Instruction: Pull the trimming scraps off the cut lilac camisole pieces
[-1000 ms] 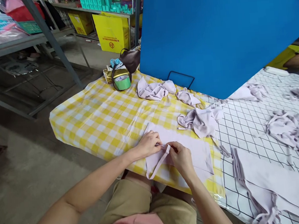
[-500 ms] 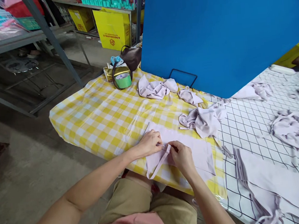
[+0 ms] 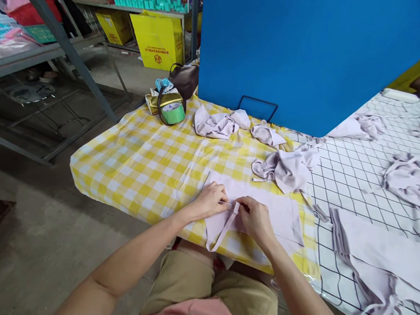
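A pale lilac fabric piece (image 3: 273, 215) lies flat before me on the yellow checked tablecloth (image 3: 134, 168). Across its left part runs a narrow fabric strap (image 3: 221, 236), which loops near the table's front edge. My left hand (image 3: 213, 199) is closed, pinching a thin strip of the strap between thumb and fingers. Close beside it, my right hand (image 3: 254, 219) pinches the strap's upper end near a small slider-like fold. The fingertips of both hands nearly meet above the fabric, and they partly hide what they grip.
Crumpled lilac pieces (image 3: 291, 168) lie behind the fabric. A folded stack (image 3: 392, 250) rests at right on the white grid cloth (image 3: 328, 177). A large blue board (image 3: 296, 49) stands at the back. Green tape (image 3: 173, 114) sits far left, and a metal rack (image 3: 75, 61) stands beyond.
Hardly anything differs. Both hands keep their pinch on the strap in nearly the same place, and the view has shifted very slightly.
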{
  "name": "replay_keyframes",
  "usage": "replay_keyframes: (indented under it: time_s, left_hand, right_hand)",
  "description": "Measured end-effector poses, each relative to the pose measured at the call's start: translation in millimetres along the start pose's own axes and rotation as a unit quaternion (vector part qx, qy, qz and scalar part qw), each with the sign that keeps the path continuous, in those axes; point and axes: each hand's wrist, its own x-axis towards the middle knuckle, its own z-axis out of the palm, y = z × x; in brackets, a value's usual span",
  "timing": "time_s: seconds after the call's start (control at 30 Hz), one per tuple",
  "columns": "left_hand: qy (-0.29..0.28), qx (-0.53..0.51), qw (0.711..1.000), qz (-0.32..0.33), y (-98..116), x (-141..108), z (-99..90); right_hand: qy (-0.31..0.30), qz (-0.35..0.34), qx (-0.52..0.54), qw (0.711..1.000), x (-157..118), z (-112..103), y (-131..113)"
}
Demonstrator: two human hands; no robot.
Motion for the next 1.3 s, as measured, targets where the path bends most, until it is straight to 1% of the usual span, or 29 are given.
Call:
replay_keyframes:
  time_s: [0.2,0.4,0.57,0.67,0.77,0.83,0.93,1.03,1.1,1.2,1.23,1.3]
  left_hand:
    - [-0.004,0.002,1.0,0.0,3,0,-3.4]
    - [-0.01,-0.002,1.0,-0.007,6,0,-5.4]
    - [-0.008,0.0,1.0,-0.004,2,1,-2.9]
    - [-0.001,0.004,1.0,0.0,1,1,-1.0]
    - [0.006,0.005,1.0,-0.014,1,1,0.6]
    - [0.015,0.003,1.0,-0.022,1,1,2.3]
    - [0.039,-0.014,0.999,-0.02,0,0,6.4]
    - [0.063,-0.022,0.997,-0.029,0,-2,11.4]
    - [0.074,-0.013,0.997,-0.034,0,-3,13.5]
    - [0.072,0.005,0.997,-0.022,2,-7,12.0]
    - [0.064,0.011,0.998,-0.015,3,-9,10.2]
    - [0.036,0.019,0.999,0.004,3,-14,5.1]
  right_hand:
    - [-0.001,0.005,0.005,1.0,0,1,1]
    - [-0.008,-0.032,0.006,0.999,2,1,1]
    - [0.006,-0.05,0.015,0.999,2,2,-6]
    - [0.013,-0.03,0.045,0.998,1,5,-11]
    - [0.023,0.015,0.108,0.994,-1,8,-12]
    - [0.033,0.05,0.16,0.985,-5,9,-13]
    - [0.042,0.105,0.239,0.964,-15,7,-17]
    - [0.028,0.162,0.317,0.934,-30,4,-24]
    - [0.002,0.193,0.383,0.904,-41,3,-32]
    - [-0.027,0.219,0.497,0.839,-57,2,-46]
    - [-0.023,0.225,0.521,0.823,-64,2,-51]
    - [0.003,0.242,0.537,0.808,-78,2,-61]
